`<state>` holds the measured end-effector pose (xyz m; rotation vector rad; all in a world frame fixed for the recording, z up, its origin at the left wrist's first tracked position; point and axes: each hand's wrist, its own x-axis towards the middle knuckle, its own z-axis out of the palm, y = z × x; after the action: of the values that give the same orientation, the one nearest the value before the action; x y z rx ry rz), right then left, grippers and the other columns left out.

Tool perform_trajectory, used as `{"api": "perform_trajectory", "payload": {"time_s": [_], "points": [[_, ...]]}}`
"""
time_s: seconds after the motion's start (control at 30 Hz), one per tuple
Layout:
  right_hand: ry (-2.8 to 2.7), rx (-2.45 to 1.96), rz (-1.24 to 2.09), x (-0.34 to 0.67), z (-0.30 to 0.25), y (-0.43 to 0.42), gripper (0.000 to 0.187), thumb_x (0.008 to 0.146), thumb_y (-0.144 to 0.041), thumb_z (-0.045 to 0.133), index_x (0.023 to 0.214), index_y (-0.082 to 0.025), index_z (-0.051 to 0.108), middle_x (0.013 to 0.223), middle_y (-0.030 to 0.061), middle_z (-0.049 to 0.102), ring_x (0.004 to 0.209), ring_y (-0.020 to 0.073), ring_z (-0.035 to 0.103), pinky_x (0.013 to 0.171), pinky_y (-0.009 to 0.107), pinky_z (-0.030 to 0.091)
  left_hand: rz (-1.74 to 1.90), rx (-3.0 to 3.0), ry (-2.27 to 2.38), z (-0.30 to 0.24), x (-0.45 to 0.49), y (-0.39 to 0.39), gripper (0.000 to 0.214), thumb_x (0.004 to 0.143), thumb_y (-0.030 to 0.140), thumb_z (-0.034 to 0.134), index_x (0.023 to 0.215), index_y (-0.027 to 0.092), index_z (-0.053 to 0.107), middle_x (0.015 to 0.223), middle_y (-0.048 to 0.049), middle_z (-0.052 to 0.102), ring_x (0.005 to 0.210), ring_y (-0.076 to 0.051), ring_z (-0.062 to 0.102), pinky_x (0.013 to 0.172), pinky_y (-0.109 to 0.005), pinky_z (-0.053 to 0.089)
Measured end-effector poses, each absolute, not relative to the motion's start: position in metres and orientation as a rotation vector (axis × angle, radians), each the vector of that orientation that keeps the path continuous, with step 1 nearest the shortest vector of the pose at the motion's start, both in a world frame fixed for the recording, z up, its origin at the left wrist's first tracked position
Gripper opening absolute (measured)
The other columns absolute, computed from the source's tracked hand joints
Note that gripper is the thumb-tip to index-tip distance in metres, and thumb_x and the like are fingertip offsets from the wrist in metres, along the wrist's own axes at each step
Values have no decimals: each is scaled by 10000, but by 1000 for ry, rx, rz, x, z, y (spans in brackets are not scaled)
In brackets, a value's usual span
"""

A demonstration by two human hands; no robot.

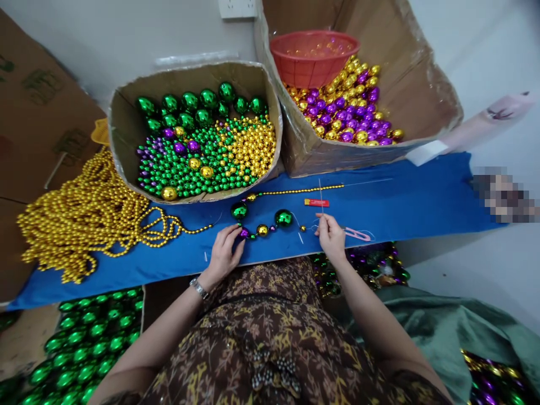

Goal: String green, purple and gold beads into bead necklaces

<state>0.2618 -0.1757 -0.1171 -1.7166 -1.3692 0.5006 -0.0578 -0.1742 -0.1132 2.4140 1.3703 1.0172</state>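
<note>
My left hand (pixel 224 250) has its fingers closed at a shiny purple bead (pixel 244 232), part of a bead strand lying on the blue cloth. Along that strand are a large green bead (pixel 283 218), another large green bead (pixel 239 210) and a gold bead (pixel 262 230). Between the fingertips of my right hand (pixel 332 239) is a long thin needle (pixel 320 194), pointing away from me. A small loose-looking gold bead (pixel 302 228) sits near my right hand on a thread. Small gold beads (pixel 299 191) run in a line behind, on another thin needle or wire.
A red lighter (pixel 317 203) and pink thread snips (pixel 358 234) lie on the blue cloth (pixel 405 197). Behind stand a box of mixed beads (pixel 194 194) and a taller carton (pixel 312 154) holding a red basket (pixel 314 62). Gold bead strands (pixel 84 214) are heaped at left.
</note>
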Motion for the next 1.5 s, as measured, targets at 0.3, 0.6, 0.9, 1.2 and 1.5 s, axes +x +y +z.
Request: {"api": "perform_trajectory", "payload": {"time_s": [0.3, 0.6, 0.9, 1.2, 1.5], "points": [[-1463, -1755, 426, 260, -125, -176, 419, 976, -450, 344, 1116, -192, 642, 671, 30, 661, 566, 175, 638, 638, 300, 518, 873, 2514, 1368, -121, -56, -173, 406, 912, 231, 537, 1318, 235, 531, 1315, -161, 530, 1213, -290, 524, 974, -472, 482], [-1512, -1732, 358, 260, -128, -175, 403, 977, -436, 344, 1094, -200, 650, 738, 60, 691, 660, 204, 670, 668, 316, 526, 971, 2389, 1481, -124, -57, -174, 364, 931, 229, 507, 1293, 202, 527, 1274, -154, 554, 1187, -264, 546, 978, -453, 498], [-1566, -1698, 324, 260, -130, -173, 394, 978, -421, 340, 1078, -194, 646, 896, 91, 718, 694, 201, 682, 684, 318, 529, 1084, 2359, 1488, -119, -57, -179, 284, 925, 224, 522, 1203, 186, 572, 1204, -140, 570, 1141, -243, 559, 959, -414, 508], [-1606, -1684, 279, 259, -131, -173, 395, 987, -409, 341, 1079, -180, 649, 814, 78, 714, 716, 207, 686, 709, 314, 532, 1129, 2289, 1533, -120, -57, -177, 307, 923, 232, 532, 1225, 190, 573, 1124, -115, 572, 1070, -221, 576, 920, -375, 519], [-1638, -1657, 213, 259, -133, -171, 403, 993, -395, 335, 1067, -163, 656, 949, 113, 732, 820, 218, 703, 778, 323, 541, 1143, 2241, 1459, -121, -56, -176, 254, 910, 225, 562, 1161, 198, 586, 1135, -109, 574, 1066, -209, 589, 929, -362, 518]]}}
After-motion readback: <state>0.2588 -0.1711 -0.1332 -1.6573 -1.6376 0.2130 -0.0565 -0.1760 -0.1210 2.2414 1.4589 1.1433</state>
